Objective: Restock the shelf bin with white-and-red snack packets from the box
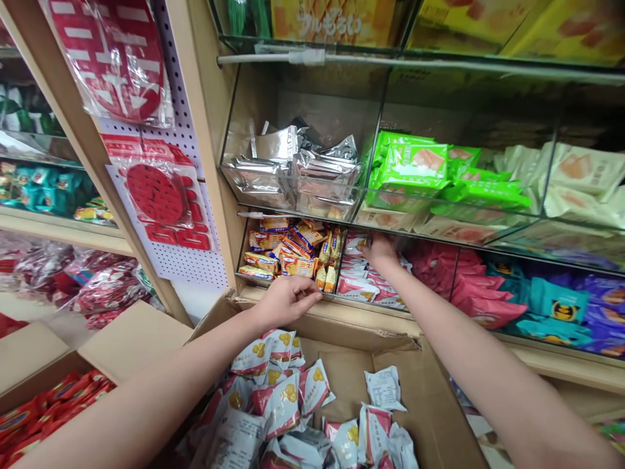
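Observation:
My right hand (381, 252) reaches into a low shelf compartment of white and pink snack packets (359, 286), touching the packets at the back. Most of its fingers are hidden in shadow and blur, so its grip cannot be made out. My left hand (289, 299) hovers over the back edge of an open cardboard box (430, 397), just in front of the yellow-orange wrapped snacks (297, 264). Its fingers are loosely curled in, with nothing visible in them. Inside the box lie more white and pink snack packets (278, 404), some with the printed back up.
Above are bins of silver packets (322, 169) and green packets (410, 163). Pink packets (481, 293) and teal packets (559, 299) fill compartments to the right. A box of red packets (53, 404) stands at left. Red decorations (156, 195) hang on a pegboard.

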A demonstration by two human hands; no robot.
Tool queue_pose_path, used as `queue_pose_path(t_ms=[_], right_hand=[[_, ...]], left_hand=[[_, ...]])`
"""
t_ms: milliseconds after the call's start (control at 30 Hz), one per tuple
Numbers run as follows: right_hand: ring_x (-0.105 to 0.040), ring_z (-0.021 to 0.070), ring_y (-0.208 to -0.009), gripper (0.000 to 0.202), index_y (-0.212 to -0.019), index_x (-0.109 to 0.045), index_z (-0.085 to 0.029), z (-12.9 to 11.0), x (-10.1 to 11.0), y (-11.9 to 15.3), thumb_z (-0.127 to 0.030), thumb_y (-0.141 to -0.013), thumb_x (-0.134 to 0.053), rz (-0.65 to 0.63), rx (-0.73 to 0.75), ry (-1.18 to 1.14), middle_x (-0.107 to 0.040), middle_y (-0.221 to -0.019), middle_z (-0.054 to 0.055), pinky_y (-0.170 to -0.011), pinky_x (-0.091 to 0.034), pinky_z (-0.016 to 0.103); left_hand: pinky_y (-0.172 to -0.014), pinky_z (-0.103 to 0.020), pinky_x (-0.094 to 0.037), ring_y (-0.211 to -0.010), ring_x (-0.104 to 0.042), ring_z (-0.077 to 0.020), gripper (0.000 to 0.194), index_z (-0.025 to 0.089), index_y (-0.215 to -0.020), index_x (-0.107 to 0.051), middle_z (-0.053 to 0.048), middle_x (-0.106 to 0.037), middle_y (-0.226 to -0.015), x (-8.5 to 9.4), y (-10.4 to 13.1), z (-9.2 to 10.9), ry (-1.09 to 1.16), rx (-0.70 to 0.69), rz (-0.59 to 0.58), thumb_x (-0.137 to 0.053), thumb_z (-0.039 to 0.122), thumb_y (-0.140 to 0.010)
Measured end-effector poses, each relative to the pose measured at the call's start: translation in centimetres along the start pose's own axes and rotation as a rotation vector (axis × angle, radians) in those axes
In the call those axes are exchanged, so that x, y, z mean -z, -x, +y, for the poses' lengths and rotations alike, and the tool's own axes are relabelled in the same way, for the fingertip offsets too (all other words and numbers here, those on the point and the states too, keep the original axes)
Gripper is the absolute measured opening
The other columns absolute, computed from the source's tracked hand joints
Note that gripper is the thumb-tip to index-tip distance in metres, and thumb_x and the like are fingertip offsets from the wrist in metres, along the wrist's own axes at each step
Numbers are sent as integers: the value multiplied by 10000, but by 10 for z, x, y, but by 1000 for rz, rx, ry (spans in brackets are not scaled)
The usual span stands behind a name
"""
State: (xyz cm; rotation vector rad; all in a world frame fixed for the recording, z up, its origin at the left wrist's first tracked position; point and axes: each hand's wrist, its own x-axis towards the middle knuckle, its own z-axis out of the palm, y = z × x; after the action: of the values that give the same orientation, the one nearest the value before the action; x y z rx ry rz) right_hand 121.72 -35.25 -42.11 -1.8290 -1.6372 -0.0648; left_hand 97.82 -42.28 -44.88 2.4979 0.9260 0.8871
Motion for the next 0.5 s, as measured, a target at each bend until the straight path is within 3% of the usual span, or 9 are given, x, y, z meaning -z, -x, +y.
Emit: queue_pose_path(t_ms=[233,500], right_hand=[[-529,240,-869,139,-768,-613,-147,3,-12,0,-224,-746,-500,30,82,104,-614,-838,106,-754,-383,320],[-454,264,-931,107,-770,-573,-149,9,-10,14,-201,-689,-528,41,194,148,-541,-860,112,-796,-364,358]], left_hand=[[-524,-179,-339,-558,-484,-78,207,156,-753,-620,5,-591,-642,-4,-1,-3,-20,4,32,-480,305,-787],[-463,-154,-305,-469,-426,-51,204,145,-732,-621,28,-539,-553,-4,-4,-2,6,29,51,-493,296,-777]])
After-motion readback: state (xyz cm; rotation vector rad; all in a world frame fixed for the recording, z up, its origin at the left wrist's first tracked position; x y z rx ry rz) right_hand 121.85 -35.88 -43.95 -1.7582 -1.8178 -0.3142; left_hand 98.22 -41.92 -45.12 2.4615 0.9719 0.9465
